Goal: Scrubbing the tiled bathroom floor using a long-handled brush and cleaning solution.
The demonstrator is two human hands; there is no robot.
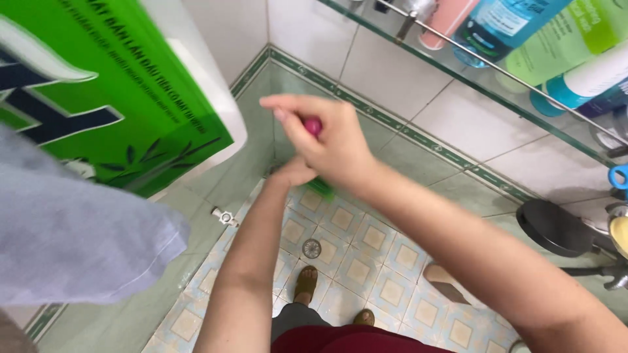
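Note:
My right hand (330, 140) is closed over a small pink cap (313, 125), held out in front of me above the tiled floor. Just beneath it, my left hand (293, 173) grips a green container (322, 189), and only the container's lower edge shows below my right wrist. The two hands touch each other. Most of the container and the fingers of my left hand are hidden behind my right hand.
A big green and white pack (111, 98) and a grey cloth (72, 235) fill the left. A glass shelf (484, 88) with several bottles runs along the tiled wall at the upper right. A black shower head (553, 229) hangs at the right. Below are a floor drain (311, 248) and my sandalled feet (305, 282).

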